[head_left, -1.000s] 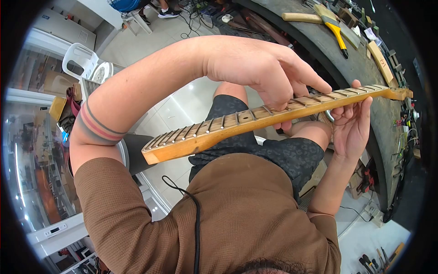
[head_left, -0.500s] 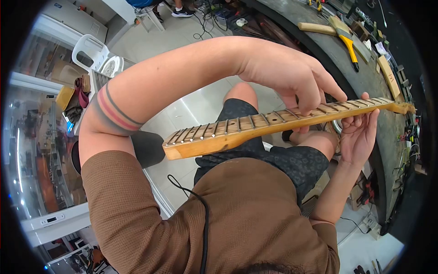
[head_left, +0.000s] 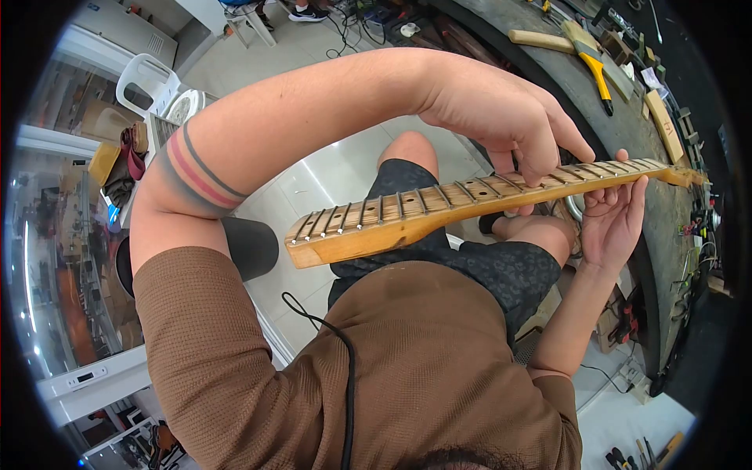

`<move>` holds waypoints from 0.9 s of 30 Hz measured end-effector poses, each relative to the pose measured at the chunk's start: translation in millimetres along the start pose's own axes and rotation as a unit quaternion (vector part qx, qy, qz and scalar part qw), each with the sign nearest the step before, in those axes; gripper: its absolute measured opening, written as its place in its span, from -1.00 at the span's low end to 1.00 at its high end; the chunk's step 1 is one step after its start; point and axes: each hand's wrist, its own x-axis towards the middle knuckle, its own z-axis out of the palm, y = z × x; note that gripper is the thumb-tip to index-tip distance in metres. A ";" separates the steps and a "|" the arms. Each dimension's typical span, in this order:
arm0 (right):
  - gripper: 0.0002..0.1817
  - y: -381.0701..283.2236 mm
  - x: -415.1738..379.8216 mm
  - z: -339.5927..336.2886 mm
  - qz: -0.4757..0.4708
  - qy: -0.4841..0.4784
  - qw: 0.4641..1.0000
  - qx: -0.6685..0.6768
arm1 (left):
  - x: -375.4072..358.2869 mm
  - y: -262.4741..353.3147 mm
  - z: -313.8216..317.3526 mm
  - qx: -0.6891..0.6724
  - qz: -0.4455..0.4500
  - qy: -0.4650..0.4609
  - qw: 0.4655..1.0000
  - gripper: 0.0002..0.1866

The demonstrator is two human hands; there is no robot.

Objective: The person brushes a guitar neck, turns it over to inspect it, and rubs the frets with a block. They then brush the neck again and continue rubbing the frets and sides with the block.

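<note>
A light wooden guitar neck (head_left: pixel 423 213) with metal frets stretches across my lap, its fretboard facing up. Its wide end is at the left and its headstock (head_left: pixel 683 176) at the far right. My left hand (head_left: pixel 525 129) reaches over from above, with bent fingers closed on the neck around its middle; some fingertips show below its lower edge. Nearer the headstock, my right hand (head_left: pixel 615 219) supports the neck from below, palm turned up, with a fingertip showing above the far edge. The neck partly hides the fingers of both hands.
A curved grey workbench (head_left: pixel 548 66) at the right carries a yellow-handled brush (head_left: pixel 597 74), wood pieces and tools. A white chair (head_left: pixel 149 84) stands at upper left, a dark bin (head_left: pixel 251 249) beside my left arm. Another person's shoe (head_left: pixel 308 13) shows at the top. Cables lie on the floor.
The neck has shifted slightly to the right relative to my body, and my left fingers have moved slightly right with it. The whole view has shifted a little.
</note>
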 end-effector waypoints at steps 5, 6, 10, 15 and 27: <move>-0.39 3.4 0.7 -2.7 0.002 0.007 1.000 -0.006 | 1.4 -2.3 0.9 -0.029 -0.016 -0.019 0.999 -0.01; -0.39 3.8 1.4 -3.8 0.003 0.007 1.000 0.000 | 0.6 -1.1 1.5 -0.026 -0.009 -0.021 0.999 0.00; -0.40 4.1 2.1 -3.0 -0.003 0.016 1.000 0.000 | 1.4 1.0 1.2 -0.028 -0.001 -0.039 0.999 0.01; -0.43 3.0 2.6 -2.9 -0.003 0.025 1.000 -0.007 | 6.1 -5.7 -0.1 -0.020 -0.023 -0.026 0.999 0.04; -0.37 -54.4 -0.6 -25.6 -0.115 0.138 0.982 -0.050 | -70.3 -69.6 -52.3 -0.114 0.173 0.252 0.945 0.26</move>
